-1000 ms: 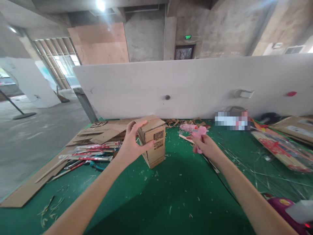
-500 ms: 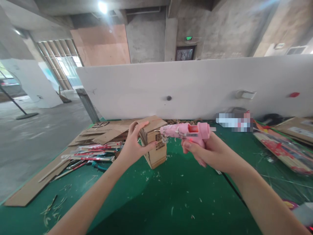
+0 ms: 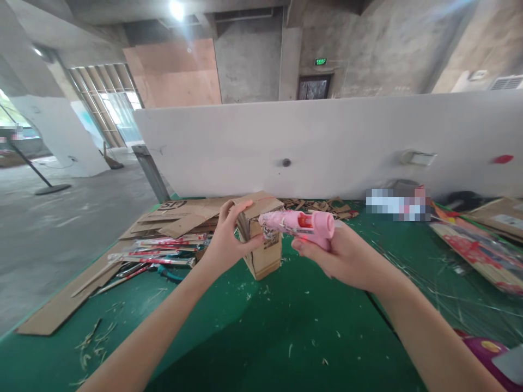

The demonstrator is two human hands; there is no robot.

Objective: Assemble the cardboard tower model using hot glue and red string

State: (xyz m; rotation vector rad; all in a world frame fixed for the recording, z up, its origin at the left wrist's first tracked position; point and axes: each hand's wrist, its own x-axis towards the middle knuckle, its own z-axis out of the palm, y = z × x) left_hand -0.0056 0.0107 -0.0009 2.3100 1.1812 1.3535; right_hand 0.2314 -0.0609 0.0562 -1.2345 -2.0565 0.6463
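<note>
A small cardboard box stands upright on the green tabletop. My left hand grips its left side, thumb on the front face and fingers over the top edge. In my right hand is a pink hot glue gun, held by its handle. Its nozzle points left at the upper front edge of the box; whether the tip touches the cardboard I cannot tell. Strings of dried glue cling to the gun's front, and a small red light glows above my thumb.
Flat cardboard sheets lie at the back left, with wrapped sticks in front of them. Cardboard scraps line the white partition. Packaged goods lie on the right. A purple object sits at the lower right.
The glue gun in my right hand has moved left, bringing its nozzle across the box's front edge. My left hand keeps its hold on the box. The view has shifted slightly.
</note>
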